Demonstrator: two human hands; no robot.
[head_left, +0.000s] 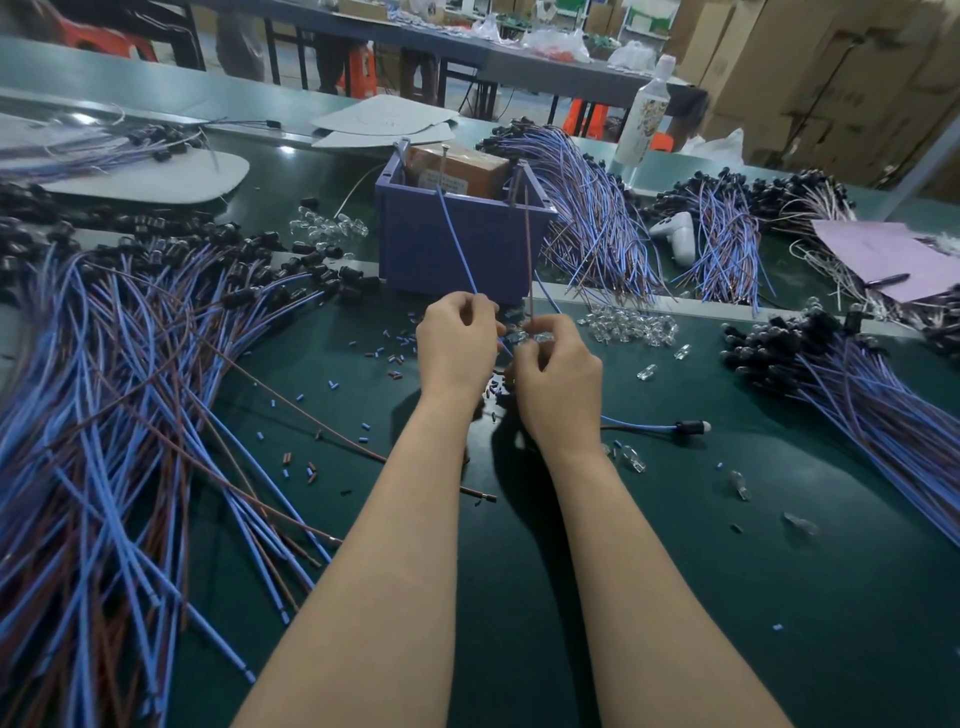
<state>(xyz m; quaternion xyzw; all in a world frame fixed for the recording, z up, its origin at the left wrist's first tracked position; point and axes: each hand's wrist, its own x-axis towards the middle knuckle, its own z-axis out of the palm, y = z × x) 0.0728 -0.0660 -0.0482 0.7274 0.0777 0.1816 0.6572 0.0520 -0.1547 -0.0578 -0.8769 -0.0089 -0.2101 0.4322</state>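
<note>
My left hand (457, 345) pinches a blue wire (457, 244) that rises up and to the left in front of the purple box. My right hand (558, 376) pinches a brown wire (529, 249) standing nearly upright, and a small clear bulb (522, 338) shows between the fingertips of the two hands. Both hands are held close together above the dark green mat (675, 597). What the fingers hide beneath the bulb I cannot make out.
A purple box (457, 249) stands just behind the hands. Large bundles of blue and brown wires (114, 415) with black caps lie left, another bundle (883, 405) right. Clear bulbs (628, 325) and small cut sleeve bits (395, 353) litter the mat. One finished wire with a black socket (688, 427) lies beside my right wrist.
</note>
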